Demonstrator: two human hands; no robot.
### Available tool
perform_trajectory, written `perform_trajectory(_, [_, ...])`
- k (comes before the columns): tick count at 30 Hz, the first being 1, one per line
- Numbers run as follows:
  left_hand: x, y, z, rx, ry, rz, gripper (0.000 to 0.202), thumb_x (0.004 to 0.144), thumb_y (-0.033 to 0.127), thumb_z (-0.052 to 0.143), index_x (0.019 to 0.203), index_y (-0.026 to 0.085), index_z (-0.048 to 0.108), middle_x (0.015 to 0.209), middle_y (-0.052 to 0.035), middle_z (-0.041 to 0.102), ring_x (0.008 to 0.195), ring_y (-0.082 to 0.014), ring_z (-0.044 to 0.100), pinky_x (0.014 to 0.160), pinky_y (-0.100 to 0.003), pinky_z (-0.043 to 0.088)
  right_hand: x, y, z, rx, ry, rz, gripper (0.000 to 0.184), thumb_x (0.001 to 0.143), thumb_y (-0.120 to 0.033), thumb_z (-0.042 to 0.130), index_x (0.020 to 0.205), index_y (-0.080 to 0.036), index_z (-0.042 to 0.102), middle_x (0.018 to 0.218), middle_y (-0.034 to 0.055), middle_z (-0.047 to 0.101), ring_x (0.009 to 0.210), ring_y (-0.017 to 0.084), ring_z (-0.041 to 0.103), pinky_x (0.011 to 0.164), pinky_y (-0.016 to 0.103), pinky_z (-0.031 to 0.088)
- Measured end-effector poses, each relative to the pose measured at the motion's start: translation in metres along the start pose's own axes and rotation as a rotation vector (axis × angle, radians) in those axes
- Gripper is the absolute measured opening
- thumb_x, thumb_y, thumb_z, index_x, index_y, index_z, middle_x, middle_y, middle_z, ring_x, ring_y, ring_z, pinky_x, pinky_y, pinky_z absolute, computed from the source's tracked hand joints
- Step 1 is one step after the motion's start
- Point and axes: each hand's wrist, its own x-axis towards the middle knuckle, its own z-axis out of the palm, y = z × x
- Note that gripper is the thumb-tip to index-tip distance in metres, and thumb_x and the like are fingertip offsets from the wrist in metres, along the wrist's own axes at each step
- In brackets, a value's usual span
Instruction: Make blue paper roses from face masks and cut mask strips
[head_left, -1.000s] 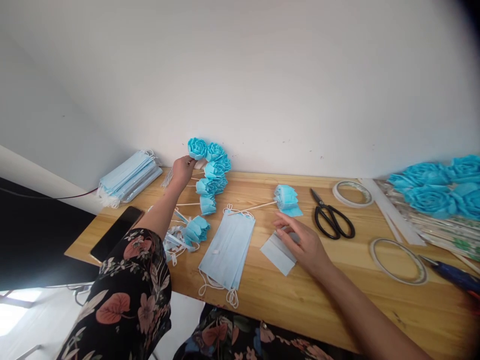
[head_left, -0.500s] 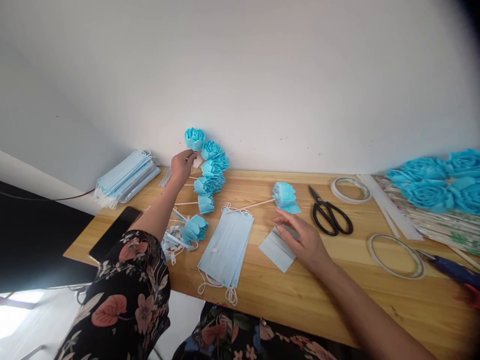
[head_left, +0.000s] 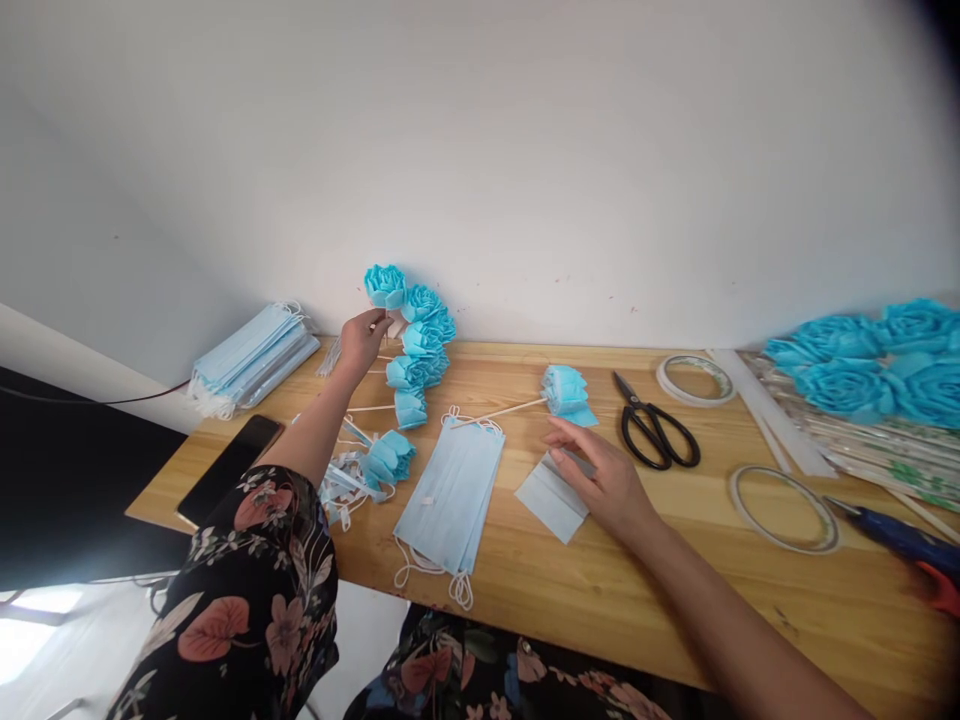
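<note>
Reaching to the back of the table, my left hand (head_left: 364, 338) pinches the stem just below a blue fabric rose (head_left: 385, 287). That rose is at the far end of a row of blue roses (head_left: 420, 370) on thin sticks. My right hand (head_left: 600, 475) rests with its fingers stretched over a pale rectangular piece of mask fabric (head_left: 551, 500). Beyond it lies a single blue rose (head_left: 565, 392) on a stick, the stick's end over several face masks (head_left: 452, 490). A loose blue flower (head_left: 388, 458) lies among white scraps left of the masks.
Black scissors (head_left: 656, 425), two rolls of tape (head_left: 696, 381) and a blue-handled glue gun (head_left: 904, 535) lie to the right. Wrapped blue roses (head_left: 855, 375) are at the far right. A stack of masks (head_left: 251, 355) and a phone (head_left: 231, 470) occupy the left end.
The rose in my left hand has dropped slightly lower and shifted a little left, closer to the row. My right hand stays on the fabric piece. The view shifts slightly.
</note>
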Motion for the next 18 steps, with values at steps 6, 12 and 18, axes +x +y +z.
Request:
perform_trajectory(6, [0.0024, -0.0058, -0.0059, -0.011, 0.021, 0.007, 0.031, 0.089, 0.034, 0.05, 0.092, 0.017, 0.076, 0.09, -0.0088, 0.076, 0.083, -0.0235, 0.069, 0.076, -0.031, 0.048, 0.0004, 0.0005, -0.0004, -0.005, 0.004, -0.012, 0.038, 0.098, -0.033, 0.053, 0.133, -0.022, 0.063, 0.104, 0.0075, 0.078, 0.095, 0.024, 0.075, 0.09, 0.04, 0.06])
perform_trajectory(12, [0.0052, -0.0078, -0.0077, 0.149, 0.026, 0.021, 0.031, 0.091, 0.034, 0.051, 0.086, 0.017, 0.076, 0.085, -0.01, 0.075, 0.084, -0.0256, 0.067, 0.075, -0.032, 0.043, 0.0007, 0.0021, 0.0, -0.013, 0.018, -0.026, 0.037, 0.098, -0.032, 0.053, 0.132, -0.021, 0.063, 0.104, 0.0074, 0.079, 0.095, 0.023, 0.075, 0.09, 0.039, 0.06])
perform_trajectory(18, [-0.0002, -0.0099, -0.0003, 0.215, -0.052, -0.064, 0.036, 0.094, 0.037, 0.05, 0.097, 0.014, 0.077, 0.099, -0.0142, 0.077, 0.093, -0.0285, 0.068, 0.076, -0.032, 0.042, 0.0003, 0.0057, 0.0009, -0.021, 0.046, -0.066, 0.036, 0.099, -0.031, 0.053, 0.132, -0.022, 0.063, 0.103, 0.0061, 0.079, 0.093, 0.022, 0.075, 0.087, 0.038, 0.06])
